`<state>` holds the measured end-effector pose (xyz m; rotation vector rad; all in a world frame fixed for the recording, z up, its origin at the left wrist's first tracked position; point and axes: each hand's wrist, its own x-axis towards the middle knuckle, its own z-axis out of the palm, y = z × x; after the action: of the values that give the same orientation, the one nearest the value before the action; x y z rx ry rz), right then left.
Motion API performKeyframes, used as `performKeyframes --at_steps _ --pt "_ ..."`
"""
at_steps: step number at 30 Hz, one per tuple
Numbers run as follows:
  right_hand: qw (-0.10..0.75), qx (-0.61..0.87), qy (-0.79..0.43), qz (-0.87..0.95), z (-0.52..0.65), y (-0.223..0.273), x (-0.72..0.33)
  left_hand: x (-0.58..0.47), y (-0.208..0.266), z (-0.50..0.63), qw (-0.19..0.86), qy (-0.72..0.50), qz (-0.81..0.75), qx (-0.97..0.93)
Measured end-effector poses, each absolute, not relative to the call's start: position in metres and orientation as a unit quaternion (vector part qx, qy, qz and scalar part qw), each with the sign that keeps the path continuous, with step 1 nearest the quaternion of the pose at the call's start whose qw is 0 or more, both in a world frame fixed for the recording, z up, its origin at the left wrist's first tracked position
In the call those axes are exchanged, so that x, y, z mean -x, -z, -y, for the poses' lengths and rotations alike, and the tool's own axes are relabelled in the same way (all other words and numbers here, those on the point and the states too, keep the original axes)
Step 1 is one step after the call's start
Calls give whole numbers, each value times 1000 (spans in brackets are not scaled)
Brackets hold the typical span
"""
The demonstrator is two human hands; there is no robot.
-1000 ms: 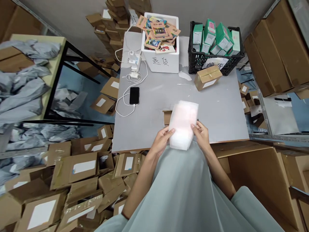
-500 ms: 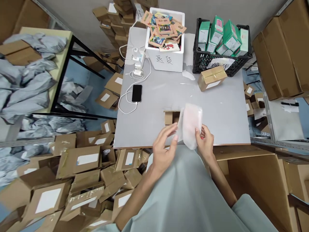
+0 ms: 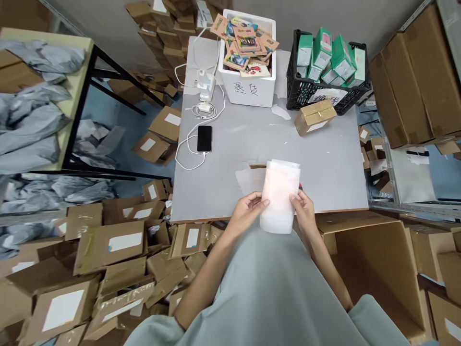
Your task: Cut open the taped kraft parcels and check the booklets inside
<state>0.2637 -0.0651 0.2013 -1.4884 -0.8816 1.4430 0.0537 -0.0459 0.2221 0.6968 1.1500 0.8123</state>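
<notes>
Between my two hands, over the table's front edge, is a white translucent foam-wrapped packet [image 3: 280, 197] with a faint pink tint showing through. My left hand [image 3: 245, 211] pinches its left edge between thumb and fingers. On the opposite edge, my right hand [image 3: 304, 209] grips with the thumb on top. Something small and red [image 3: 300, 186] peeks out by the right fingers; its kind cannot be made out. A thin whitish sheet [image 3: 249, 181] shows left of the packet, and a brown cardboard edge [image 3: 257, 166] is mostly hidden behind it.
On the grey table [image 3: 223, 192] are a charging phone [image 3: 204, 139], a power strip [image 3: 206, 86], a white foam bin [image 3: 248, 91] of card packs, a black crate [image 3: 293, 91] of green boxes and a small carton [image 3: 315, 117]. Cartons [image 3: 124, 240] crowd the left floor; an open large carton [image 3: 374, 269] stands right.
My left hand has closed on the packet's left edge, where its fingers were spread before. The packet has shifted slightly toward me and now covers more of the brown cardboard.
</notes>
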Motion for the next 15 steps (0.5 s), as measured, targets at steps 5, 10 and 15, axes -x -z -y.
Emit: performKeyframes --at_steps 5,10,15 --pt "450 675 -411 417 65 -196 -235 -44 -212 48 661 -412 -551 -299" --pt "434 648 -457 427 75 -214 -188 -34 -210 62 594 -464 -554 -353" --pt "456 642 -459 411 76 -213 -153 -23 -214 74 539 -455 -519 -483"
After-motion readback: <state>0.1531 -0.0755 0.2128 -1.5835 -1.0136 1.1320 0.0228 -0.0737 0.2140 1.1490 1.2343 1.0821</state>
